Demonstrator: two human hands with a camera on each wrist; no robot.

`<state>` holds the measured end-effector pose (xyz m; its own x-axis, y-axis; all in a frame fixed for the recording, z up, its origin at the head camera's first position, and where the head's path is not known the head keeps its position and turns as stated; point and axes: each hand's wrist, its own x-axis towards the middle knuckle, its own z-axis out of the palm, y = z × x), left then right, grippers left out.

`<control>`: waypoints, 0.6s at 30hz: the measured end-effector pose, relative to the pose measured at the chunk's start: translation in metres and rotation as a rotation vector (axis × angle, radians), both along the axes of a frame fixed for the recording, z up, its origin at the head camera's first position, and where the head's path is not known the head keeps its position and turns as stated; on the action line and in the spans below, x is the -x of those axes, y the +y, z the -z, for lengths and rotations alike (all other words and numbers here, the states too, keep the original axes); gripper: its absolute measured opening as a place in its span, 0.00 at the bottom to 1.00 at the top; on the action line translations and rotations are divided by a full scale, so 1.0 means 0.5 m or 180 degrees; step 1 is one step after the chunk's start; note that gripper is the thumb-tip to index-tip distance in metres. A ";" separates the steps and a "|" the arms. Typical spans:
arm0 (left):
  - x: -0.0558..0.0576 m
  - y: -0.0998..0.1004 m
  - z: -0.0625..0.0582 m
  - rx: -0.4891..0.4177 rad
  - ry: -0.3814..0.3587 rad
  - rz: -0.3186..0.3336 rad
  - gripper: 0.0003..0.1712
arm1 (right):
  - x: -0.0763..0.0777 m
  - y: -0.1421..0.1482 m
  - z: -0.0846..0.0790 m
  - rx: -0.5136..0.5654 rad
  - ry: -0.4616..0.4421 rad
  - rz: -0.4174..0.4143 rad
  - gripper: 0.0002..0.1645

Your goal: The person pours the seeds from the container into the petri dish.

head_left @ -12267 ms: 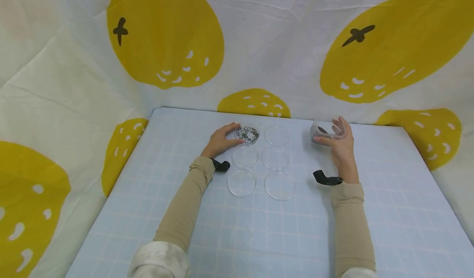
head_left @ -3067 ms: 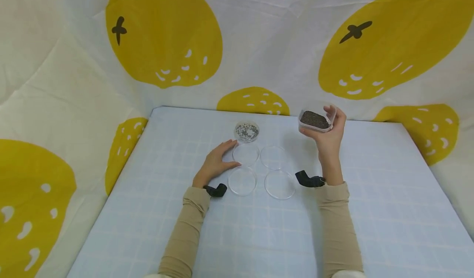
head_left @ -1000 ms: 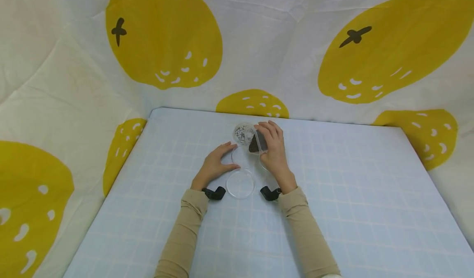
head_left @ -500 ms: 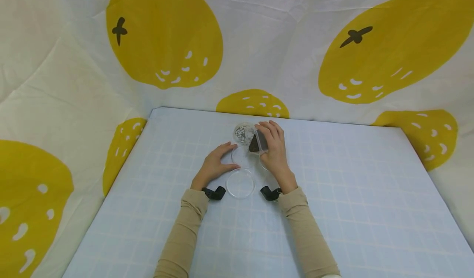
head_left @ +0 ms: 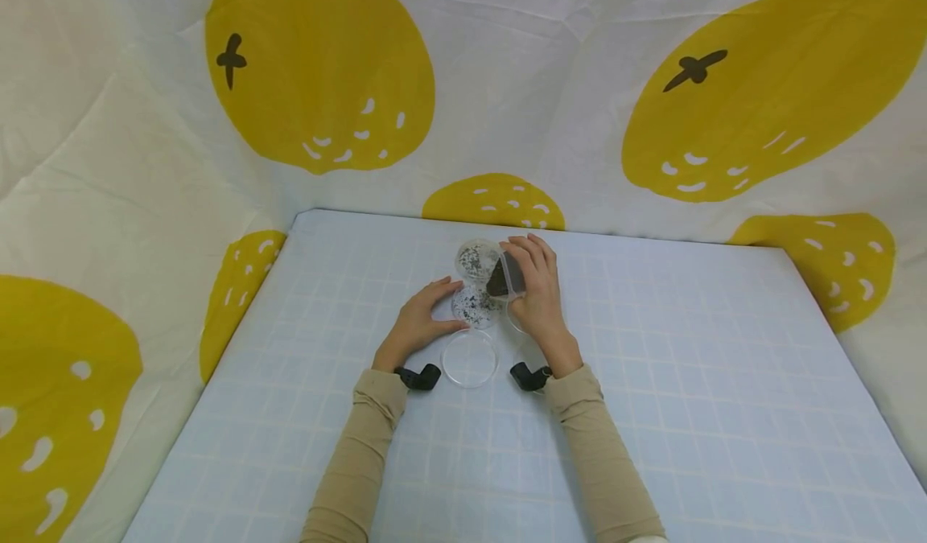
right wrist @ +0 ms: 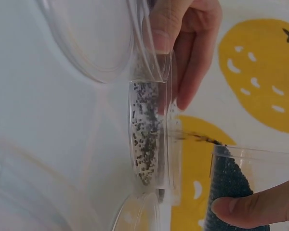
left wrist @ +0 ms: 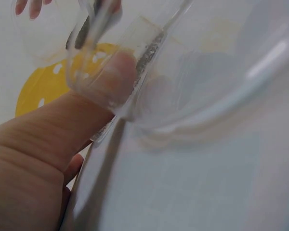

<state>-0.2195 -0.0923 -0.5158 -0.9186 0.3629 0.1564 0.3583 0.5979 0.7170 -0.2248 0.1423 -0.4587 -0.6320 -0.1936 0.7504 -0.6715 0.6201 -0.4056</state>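
Observation:
My left hand [head_left: 418, 318] holds the sides of a clear petri dish [head_left: 462, 311], thumb at its near edge and fingertips at its far edge. Dark granules [right wrist: 145, 130] are scattered over the dish's floor. My right hand [head_left: 539, 294] grips a clear plastic tub [head_left: 514, 273], tipped toward the left over that dish. A thin stream of granules [right wrist: 200, 137] falls from the tub's corner in the right wrist view. Behind stands a round clear dish [head_left: 476, 260] that also has dark granules in it.
A clear round dish [head_left: 469, 359] lies in front of the held one. Another clear rim [head_left: 516, 318] shows partly under my right hand. The table [head_left: 724, 382] has a pale blue checked cover, with a fruit-print cloth [head_left: 507, 125] behind it.
Granules have spread over the held dish in the last half second. Earlier, the tub was level at the right; it has moved left and tipped. The back-right clear round piece has left its first spot.

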 end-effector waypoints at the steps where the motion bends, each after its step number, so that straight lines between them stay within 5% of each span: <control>1: 0.000 0.000 0.000 -0.0001 -0.0001 0.0004 0.45 | 0.000 0.001 -0.001 0.0000 0.0005 0.0003 0.58; 18: 0.000 -0.003 -0.001 -0.0007 0.0003 0.0020 0.45 | -0.001 0.007 -0.009 -0.0015 0.0025 0.0062 0.59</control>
<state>-0.2194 -0.0940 -0.5155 -0.9162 0.3682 0.1581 0.3626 0.5940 0.7181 -0.2245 0.1459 -0.4542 -0.6297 -0.1850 0.7545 -0.6625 0.6350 -0.3973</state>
